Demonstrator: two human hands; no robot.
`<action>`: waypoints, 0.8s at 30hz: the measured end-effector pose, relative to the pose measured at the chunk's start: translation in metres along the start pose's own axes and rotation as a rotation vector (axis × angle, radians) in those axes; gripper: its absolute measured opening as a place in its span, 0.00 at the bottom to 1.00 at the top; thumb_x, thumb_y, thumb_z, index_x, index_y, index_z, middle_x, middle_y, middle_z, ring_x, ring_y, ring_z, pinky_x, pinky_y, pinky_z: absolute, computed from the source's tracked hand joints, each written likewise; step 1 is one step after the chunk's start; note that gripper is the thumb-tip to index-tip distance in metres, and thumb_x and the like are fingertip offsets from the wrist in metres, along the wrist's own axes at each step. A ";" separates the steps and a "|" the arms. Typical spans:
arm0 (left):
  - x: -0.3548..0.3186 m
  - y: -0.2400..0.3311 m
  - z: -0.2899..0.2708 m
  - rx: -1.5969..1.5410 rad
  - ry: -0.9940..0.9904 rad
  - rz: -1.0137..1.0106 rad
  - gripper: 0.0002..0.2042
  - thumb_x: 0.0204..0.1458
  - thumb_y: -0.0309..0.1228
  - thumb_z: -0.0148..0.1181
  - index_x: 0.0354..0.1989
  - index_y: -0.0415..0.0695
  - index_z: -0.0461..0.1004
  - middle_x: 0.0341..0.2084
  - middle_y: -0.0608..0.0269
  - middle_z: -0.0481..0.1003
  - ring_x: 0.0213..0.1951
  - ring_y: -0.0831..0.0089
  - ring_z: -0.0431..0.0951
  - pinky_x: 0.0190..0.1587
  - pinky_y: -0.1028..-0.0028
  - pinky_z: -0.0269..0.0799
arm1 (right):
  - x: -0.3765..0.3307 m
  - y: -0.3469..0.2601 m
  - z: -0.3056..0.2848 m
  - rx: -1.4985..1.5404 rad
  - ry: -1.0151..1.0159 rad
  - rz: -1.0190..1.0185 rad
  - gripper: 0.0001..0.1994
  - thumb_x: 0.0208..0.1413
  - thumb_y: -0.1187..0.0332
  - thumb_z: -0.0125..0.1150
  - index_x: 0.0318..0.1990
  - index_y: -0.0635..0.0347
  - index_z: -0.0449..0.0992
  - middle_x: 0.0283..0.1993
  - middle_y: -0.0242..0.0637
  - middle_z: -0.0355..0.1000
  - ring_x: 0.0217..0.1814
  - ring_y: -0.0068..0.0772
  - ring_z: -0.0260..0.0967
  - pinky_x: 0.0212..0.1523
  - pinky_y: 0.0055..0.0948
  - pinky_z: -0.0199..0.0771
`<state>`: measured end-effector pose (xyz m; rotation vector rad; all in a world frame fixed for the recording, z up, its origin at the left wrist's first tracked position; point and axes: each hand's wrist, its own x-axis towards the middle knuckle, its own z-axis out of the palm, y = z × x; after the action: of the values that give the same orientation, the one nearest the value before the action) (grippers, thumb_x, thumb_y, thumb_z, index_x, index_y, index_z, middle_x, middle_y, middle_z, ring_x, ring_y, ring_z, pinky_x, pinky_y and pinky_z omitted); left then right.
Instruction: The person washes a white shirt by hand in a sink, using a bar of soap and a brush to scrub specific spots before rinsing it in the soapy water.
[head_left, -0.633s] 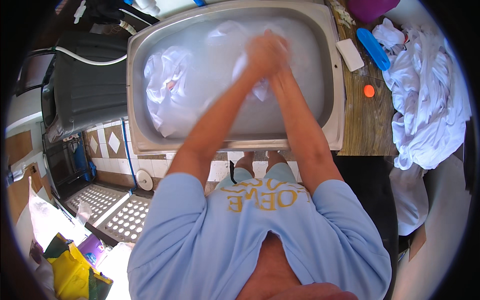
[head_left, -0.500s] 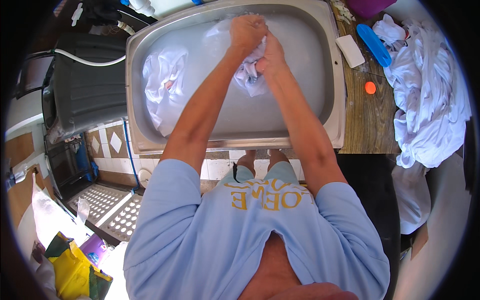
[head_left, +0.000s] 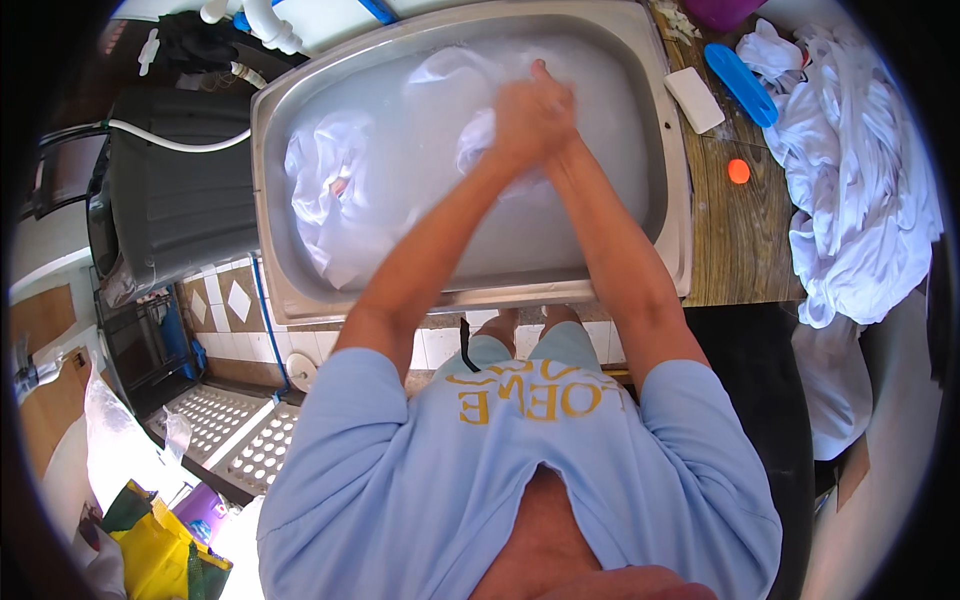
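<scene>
- The person is standing at a steel sink (head_left: 300,290) that is holding cloudy, soapy water, and both arms are reaching down into it from the near rim.
- The left hand (head_left: 515,120) and the right hand (head_left: 555,125) are pressing together over a bunched fold of the white garment (head_left: 330,200); the fingers are curling shut on the cloth, knuckle against knuckle, though the fingertips themselves are hiding under the wet fabric.
- Compared with half a second ago, the clasped hands are sitting a little to the right and nearer the basin's middle, while the arms are lying much as they did; that shifting back and forth is reading to me as scrubbing strokes, cloth being rubbed against cloth.
- Most of the garment is lying loose in the water toward the sink's left side, with one lobe trailing up to the hands.
- On the wooden counter (head_left: 740,260) to the right, a white soap bar (head_left: 694,99), a blue brush (head_left: 741,84) and a small orange ball (head_left: 739,171) are lying apart from one another.
- Further right, a heap of white laundry (head_left: 860,190) is waiting, well apart from the sink.
</scene>
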<state>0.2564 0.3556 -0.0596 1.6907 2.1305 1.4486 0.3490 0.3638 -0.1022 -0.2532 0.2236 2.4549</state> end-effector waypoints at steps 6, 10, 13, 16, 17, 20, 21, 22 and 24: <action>0.022 -0.023 -0.068 -0.460 0.013 -0.465 0.22 0.49 0.43 0.62 0.10 0.43 0.65 0.09 0.73 0.62 0.13 0.83 0.58 0.16 0.76 0.52 | -0.035 -0.001 0.093 -0.545 0.228 -0.127 0.13 0.49 0.58 0.62 0.35 0.57 0.71 0.36 0.35 0.71 0.38 0.37 0.69 0.44 0.42 0.72; 0.017 0.000 -0.116 -0.659 -0.162 -0.690 0.18 0.48 0.39 0.64 0.13 0.43 0.68 0.11 0.73 0.65 0.15 0.84 0.60 0.17 0.78 0.53 | -0.023 -0.043 0.060 -0.987 0.127 -0.265 0.08 0.47 0.67 0.59 0.34 0.56 0.72 0.28 0.30 0.69 0.29 0.27 0.66 0.33 0.29 0.68; 0.007 -0.009 -0.127 -0.464 -0.170 -0.398 0.13 0.46 0.36 0.65 0.17 0.43 0.73 0.12 0.70 0.68 0.15 0.82 0.64 0.18 0.78 0.59 | -0.029 -0.028 0.072 -1.616 0.231 -0.588 0.07 0.43 0.65 0.62 0.23 0.58 0.73 0.22 0.25 0.65 0.25 0.21 0.61 0.26 0.26 0.61; -0.021 0.033 -0.117 -0.127 0.049 0.010 0.06 0.42 0.32 0.67 0.23 0.44 0.76 0.14 0.64 0.70 0.15 0.72 0.68 0.21 0.73 0.64 | -0.038 -0.029 0.076 -2.075 0.384 -0.953 0.09 0.44 0.66 0.64 0.30 0.62 0.74 0.21 0.25 0.66 0.24 0.21 0.62 0.24 0.25 0.62; -0.034 0.052 -0.109 -0.025 0.105 0.168 0.06 0.41 0.29 0.67 0.27 0.45 0.77 0.16 0.62 0.70 0.16 0.67 0.70 0.22 0.70 0.66 | -0.037 -0.035 0.067 -1.773 0.433 -0.730 0.10 0.46 0.66 0.63 0.32 0.63 0.74 0.23 0.27 0.68 0.26 0.23 0.64 0.26 0.26 0.65; -0.087 0.086 -0.092 0.125 -0.086 0.233 0.13 0.42 0.27 0.64 0.39 0.43 0.75 0.25 0.58 0.70 0.27 0.59 0.72 0.31 0.67 0.69 | -0.031 -0.046 0.042 -0.995 0.397 -0.291 0.12 0.51 0.66 0.59 0.39 0.65 0.73 0.31 0.34 0.73 0.32 0.30 0.71 0.33 0.29 0.72; -0.104 0.089 -0.084 0.091 -0.098 0.216 0.13 0.43 0.27 0.64 0.39 0.43 0.75 0.25 0.58 0.70 0.28 0.59 0.72 0.31 0.67 0.68 | -0.035 -0.038 0.045 -0.847 0.318 -0.260 0.12 0.53 0.66 0.56 0.40 0.66 0.72 0.35 0.37 0.74 0.35 0.32 0.72 0.36 0.32 0.74; -0.120 0.090 -0.076 0.055 -0.110 0.202 0.12 0.44 0.27 0.63 0.39 0.42 0.74 0.26 0.58 0.70 0.29 0.60 0.72 0.32 0.67 0.68 | -0.039 -0.034 0.048 -0.699 0.239 -0.232 0.12 0.55 0.67 0.54 0.41 0.66 0.72 0.38 0.39 0.75 0.37 0.34 0.74 0.39 0.34 0.76; -0.128 0.087 -0.076 -0.038 -0.142 0.168 0.12 0.45 0.28 0.62 0.39 0.40 0.74 0.26 0.57 0.69 0.30 0.59 0.72 0.33 0.67 0.68 | -0.048 -0.032 0.055 -0.680 0.153 -0.175 0.11 0.57 0.69 0.49 0.44 0.65 0.71 0.40 0.41 0.74 0.41 0.35 0.74 0.44 0.37 0.76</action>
<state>0.3287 0.2047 -0.0188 1.9358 1.9183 1.3519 0.3988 0.3722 -0.0411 -0.7169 -0.5597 2.2571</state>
